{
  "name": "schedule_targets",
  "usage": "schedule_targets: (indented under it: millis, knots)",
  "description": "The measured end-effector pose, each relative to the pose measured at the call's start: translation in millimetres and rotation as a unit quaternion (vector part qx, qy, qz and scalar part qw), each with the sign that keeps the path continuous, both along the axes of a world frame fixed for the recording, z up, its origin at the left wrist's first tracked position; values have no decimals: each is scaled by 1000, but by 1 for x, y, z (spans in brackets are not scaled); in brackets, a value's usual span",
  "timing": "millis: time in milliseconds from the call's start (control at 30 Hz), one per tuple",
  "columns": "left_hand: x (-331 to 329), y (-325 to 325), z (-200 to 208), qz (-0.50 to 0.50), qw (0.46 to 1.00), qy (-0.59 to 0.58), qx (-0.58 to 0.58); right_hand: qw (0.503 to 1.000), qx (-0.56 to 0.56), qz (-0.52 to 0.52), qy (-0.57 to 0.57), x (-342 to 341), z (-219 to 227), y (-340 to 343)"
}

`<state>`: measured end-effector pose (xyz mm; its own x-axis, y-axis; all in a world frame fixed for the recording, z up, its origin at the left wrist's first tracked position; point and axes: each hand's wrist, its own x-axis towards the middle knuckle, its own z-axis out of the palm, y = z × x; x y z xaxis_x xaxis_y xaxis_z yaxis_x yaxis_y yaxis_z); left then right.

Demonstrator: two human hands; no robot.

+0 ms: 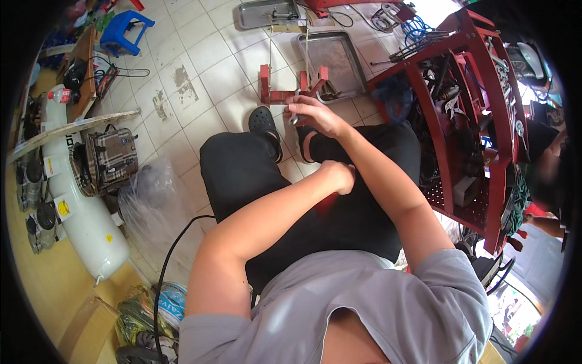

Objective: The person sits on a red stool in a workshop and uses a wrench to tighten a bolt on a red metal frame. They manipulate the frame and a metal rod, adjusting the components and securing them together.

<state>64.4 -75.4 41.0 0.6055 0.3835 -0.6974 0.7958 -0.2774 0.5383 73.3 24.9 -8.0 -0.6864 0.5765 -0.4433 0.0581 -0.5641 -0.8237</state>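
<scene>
Grey shirt (364, 303) and knees fill the foreground; my left hand (341, 176) is fisted under my right forearm to brace it, while my right hand (312, 114) grips a small metal tool (293, 119) at the red stand (291, 88) by my feet.

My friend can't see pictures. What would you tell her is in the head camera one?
A seated person in black trousers reaches the right hand forward, holding a small metal tool by a red metal stand on the tiled floor, while the left hand rests under the right forearm. A red tool cart stands to the right and a white air tank to the left.
</scene>
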Motion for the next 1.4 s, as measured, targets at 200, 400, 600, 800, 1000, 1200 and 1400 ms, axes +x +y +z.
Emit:
schedule_targets:
  millis: [200, 400, 600, 800, 1000, 1200, 1400]
  knots:
    - [-5, 24, -25, -24, 999, -19, -29, 944, 157, 35, -287, -22, -64, 13]
    - [26, 17, -56, -96, 995, -19, -20, 861, 246, 146, -420, -29, -130, 48]
    - [19, 27, -51, -84, 995, -47, -8, 925, 76, 35, -371, -63, -136, 51]
    - [35, 11, -80, -21, 996, -70, -43, 888, 246, 111, -373, -73, -149, 50]
    - [74, -25, -145, -54, 991, -82, 96, 885, 200, 161, -389, -75, -166, 62]
    - [64, -7, -109, 55, 991, -121, -7, 883, 201, 221, -363, -77, -194, 84]
    - [79, -29, -148, 122, 976, -181, 21, 907, 90, 199, -360, -93, -137, 93]
